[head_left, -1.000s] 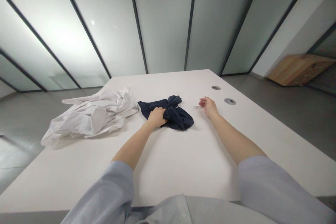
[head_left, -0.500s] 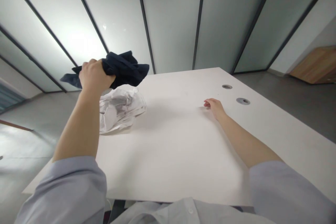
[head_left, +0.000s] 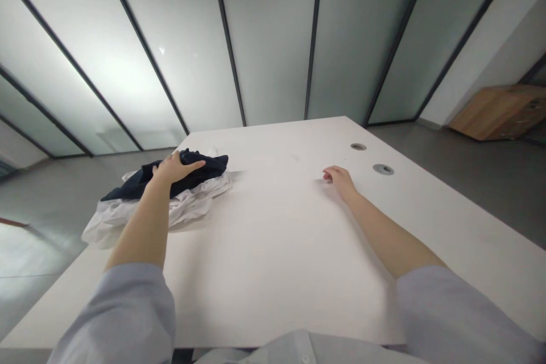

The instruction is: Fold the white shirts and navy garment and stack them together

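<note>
A crumpled dark navy cloth lies on top of a rumpled white cloth pile at the left of the table. On the navy cloth rests my left hand, its thumb stretched out to the right and its fingers spread apart. Part of both cloths is covered by that hand and forearm. My right hand lies on the tabletop right of the middle, fingers curled in, and nothing shows in it.
The white table spans most of the view. Two round cable holes, a farther one and a nearer one, sit near its right edge. Frosted glass panels stand behind it. A wooden cabinet is at the far right.
My left hand has come down with the navy cloth onto the white pile, and its grip has loosened. My right hand keeps its place on the table. The view has shifted slightly.
</note>
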A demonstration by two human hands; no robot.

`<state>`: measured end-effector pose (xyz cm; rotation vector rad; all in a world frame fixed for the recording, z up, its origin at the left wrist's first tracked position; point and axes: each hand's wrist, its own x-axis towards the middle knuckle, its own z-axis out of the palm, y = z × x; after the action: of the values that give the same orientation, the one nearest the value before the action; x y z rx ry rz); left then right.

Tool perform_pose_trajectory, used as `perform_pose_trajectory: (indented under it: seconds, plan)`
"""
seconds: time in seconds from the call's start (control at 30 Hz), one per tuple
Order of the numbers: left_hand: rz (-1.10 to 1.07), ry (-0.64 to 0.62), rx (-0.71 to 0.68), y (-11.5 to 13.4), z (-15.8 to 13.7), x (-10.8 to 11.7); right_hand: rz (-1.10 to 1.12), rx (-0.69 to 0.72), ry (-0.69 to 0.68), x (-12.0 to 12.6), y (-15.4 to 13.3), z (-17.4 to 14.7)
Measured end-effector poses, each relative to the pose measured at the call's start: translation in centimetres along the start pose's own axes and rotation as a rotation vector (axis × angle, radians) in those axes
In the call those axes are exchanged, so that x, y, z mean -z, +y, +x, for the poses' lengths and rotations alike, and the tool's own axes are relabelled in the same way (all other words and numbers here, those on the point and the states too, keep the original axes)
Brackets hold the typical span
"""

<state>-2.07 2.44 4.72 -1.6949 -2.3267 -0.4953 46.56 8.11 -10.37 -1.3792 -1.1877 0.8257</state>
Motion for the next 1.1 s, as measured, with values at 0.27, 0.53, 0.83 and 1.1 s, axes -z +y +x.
perform_pose_trajectory:
  seconds: [0.27, 0.53, 0.83, 1.1]
  plan:
    - [-0.302, 0.273, -0.326, 10.8, -4.6, -2.6, -0.013, -0.040, 0.027, -0.4, -0.2, 0.3]
    - [-0.325, -0.093, -0.424, 15.0, -9.5, -13.0, -0.282, 0.064, -0.050, -1.2, 0.1, -0.2]
    - [-0.202, -0.203, -0.461, 13.3, -9.4, -13.7, -0.941, 0.369, -0.210, -1.7, -0.7, -2.9]
    - [0.036, -0.494, -0.426, 14.0, -10.2, -13.4, -1.246, 0.296, -0.417, -2.9, -1.6, -4.4]
